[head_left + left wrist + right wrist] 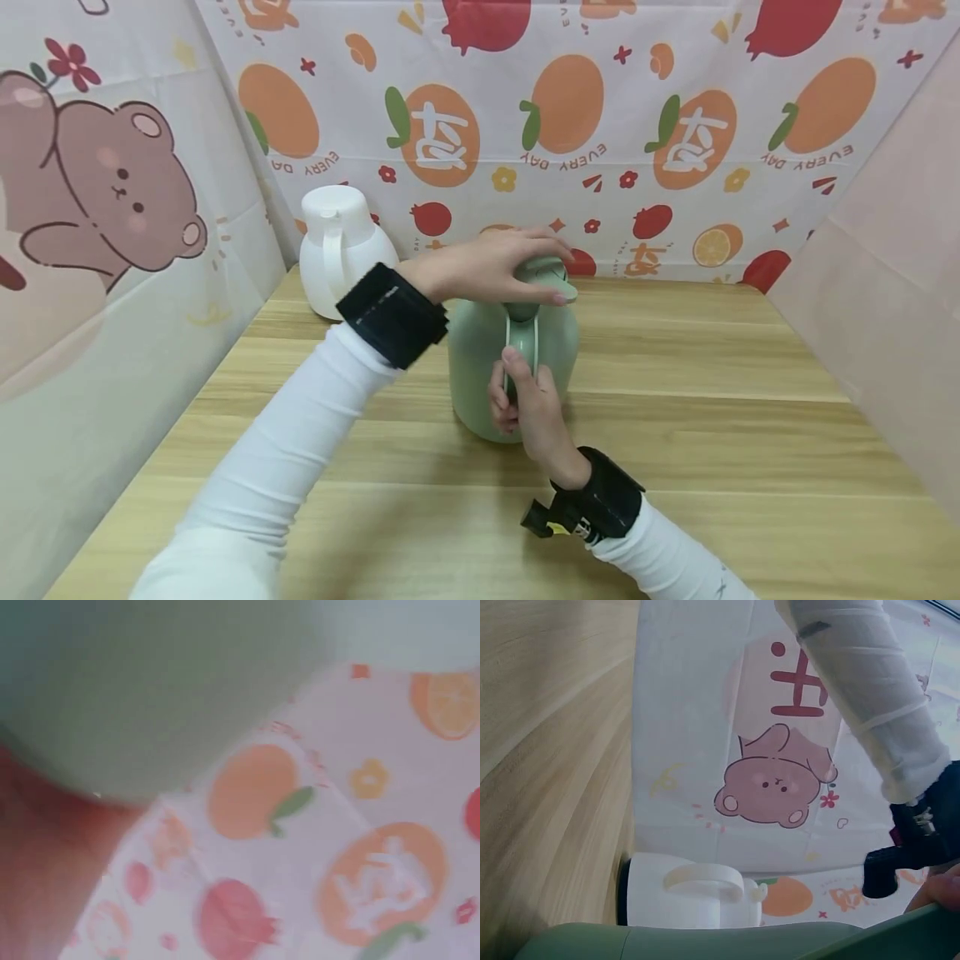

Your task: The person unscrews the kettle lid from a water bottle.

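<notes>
A light green thermos jug [468,379] stands upright on the table, its handle [522,335] turned towards me. My left hand [487,267] lies over the jug's lid [552,275], the thumb along the near side and the fingers across the far side. My right hand [534,408] grips the handle, with its thumb upright along it. In the left wrist view a blurred green surface [172,690] fills the upper left. In the right wrist view the green jug [675,943] runs along the bottom edge, and the right hand's grip is out of sight.
A white jug [311,271] stands at the back left of the wooden table [712,400], partly behind my left forearm. A fruit-printed cloth [495,183] hangs along the back, and a bear-printed cloth [112,192] hangs on the left. Another pale cloth closes the right side.
</notes>
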Motion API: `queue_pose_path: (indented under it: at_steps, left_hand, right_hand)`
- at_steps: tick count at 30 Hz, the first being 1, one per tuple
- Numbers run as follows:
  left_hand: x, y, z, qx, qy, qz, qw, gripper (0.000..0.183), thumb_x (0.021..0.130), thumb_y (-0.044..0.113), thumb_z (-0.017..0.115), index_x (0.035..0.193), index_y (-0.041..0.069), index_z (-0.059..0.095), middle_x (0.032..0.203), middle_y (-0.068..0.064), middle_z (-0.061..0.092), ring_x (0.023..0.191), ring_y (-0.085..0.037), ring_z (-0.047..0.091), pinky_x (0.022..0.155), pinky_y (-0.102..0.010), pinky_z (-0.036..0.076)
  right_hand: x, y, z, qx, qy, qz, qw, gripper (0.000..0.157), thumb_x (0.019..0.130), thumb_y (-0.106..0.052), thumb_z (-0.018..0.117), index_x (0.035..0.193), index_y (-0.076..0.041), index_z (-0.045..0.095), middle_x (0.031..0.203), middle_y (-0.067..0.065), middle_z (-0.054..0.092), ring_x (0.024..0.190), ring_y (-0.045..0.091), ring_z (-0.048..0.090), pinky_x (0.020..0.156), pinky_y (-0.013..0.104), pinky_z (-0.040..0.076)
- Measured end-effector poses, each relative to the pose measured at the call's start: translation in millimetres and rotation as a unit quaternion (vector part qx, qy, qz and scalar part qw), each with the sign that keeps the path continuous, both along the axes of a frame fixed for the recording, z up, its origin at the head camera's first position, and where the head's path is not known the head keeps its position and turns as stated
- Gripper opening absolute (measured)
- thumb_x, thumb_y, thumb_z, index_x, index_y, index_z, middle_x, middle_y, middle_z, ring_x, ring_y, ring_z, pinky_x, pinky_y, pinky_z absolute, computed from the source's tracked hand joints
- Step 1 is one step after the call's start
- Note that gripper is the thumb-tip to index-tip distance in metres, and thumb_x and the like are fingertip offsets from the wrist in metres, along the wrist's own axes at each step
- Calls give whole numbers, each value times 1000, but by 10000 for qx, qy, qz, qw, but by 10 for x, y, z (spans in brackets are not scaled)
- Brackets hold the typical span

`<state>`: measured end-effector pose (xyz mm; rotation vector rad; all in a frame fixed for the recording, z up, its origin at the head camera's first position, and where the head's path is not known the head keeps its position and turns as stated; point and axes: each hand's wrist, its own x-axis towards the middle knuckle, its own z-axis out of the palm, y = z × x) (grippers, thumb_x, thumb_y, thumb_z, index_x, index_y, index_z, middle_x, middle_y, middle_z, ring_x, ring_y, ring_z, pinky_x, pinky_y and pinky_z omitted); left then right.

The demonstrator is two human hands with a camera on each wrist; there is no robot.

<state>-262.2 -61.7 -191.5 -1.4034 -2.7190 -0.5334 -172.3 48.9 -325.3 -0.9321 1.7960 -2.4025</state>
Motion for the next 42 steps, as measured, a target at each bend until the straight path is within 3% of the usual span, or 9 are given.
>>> queue_pose_path:
  at_steps: [3,7,14,20,24,28,32,35,42]
  left_hand:
    - [-91,-94,-64,539,-158,-507,9971,44,87,35,63,125,16,56,125,4,52,111,-7,44,91,-25,36]
    - [-104,-75,-133,835,-19,-362,9958,41,87,33,63,123,14,58,122,2,55,112,-9,46,92,-25,35]
    - [63,130,-146,393,672,1056,9914,38,89,43,56,117,17,57,115,1,57,103,-15,49,89,-32,35]
    - [192,318,-108,-530,1141,2336,9642,47,91,49,47,127,18,51,120,-3,53,110,-32,44,92,-46,31]
    - [208,380,-96,-668,1161,2736,9525,56,90,53,46,133,17,47,117,-6,52,108,-34,44,88,-46,34]
    - [186,280,-73,-478,987,2292,9672,64,88,57,47,136,15,44,131,-8,46,118,-34,40,97,-45,29]
    - [118,36,-18,-89,349,1087,9934,62,89,45,56,140,14,38,142,-6,35,127,-24,33,102,-40,26]
    - [79,-125,12,196,-275,444,9984,51,88,29,61,134,17,45,134,-1,43,116,-16,40,95,-33,34]
    - [91,-199,72,243,-527,396,9975,44,85,24,63,128,17,53,126,-1,50,104,-16,47,85,-32,40]
  right_hand:
    - [-4,4,-3,10,-52,-29,10000,52,98,-36,35,57,-3,34,45,2,29,37,17,25,34,34,19]
    - [-8,9,0,-79,-120,-14,9999,52,98,-35,35,58,-2,34,46,2,28,37,18,24,35,34,18]
    - [-12,12,17,-138,-117,-120,9998,52,98,-36,36,58,-2,33,46,1,28,37,16,25,35,31,20]
    - [-3,14,28,-39,-244,-148,9996,54,97,-37,36,58,0,32,47,0,29,38,15,26,37,29,21]
    - [-4,18,29,-42,-291,-114,9995,54,97,-37,36,58,0,32,47,1,29,38,15,26,37,29,21]
    - [-8,27,29,-14,-220,-72,9997,54,98,-37,36,58,0,33,47,1,29,38,16,26,37,33,19]
    - [-4,25,30,-1,-173,-37,9998,53,98,-36,35,59,0,34,47,1,29,38,16,27,37,34,19]
    - [5,28,30,-10,-158,-39,9999,52,98,-35,35,59,-1,34,47,1,30,38,16,27,36,34,20]
    - [14,28,40,-15,-140,-28,9999,52,98,-35,35,59,-1,35,47,2,30,38,16,27,36,29,23]
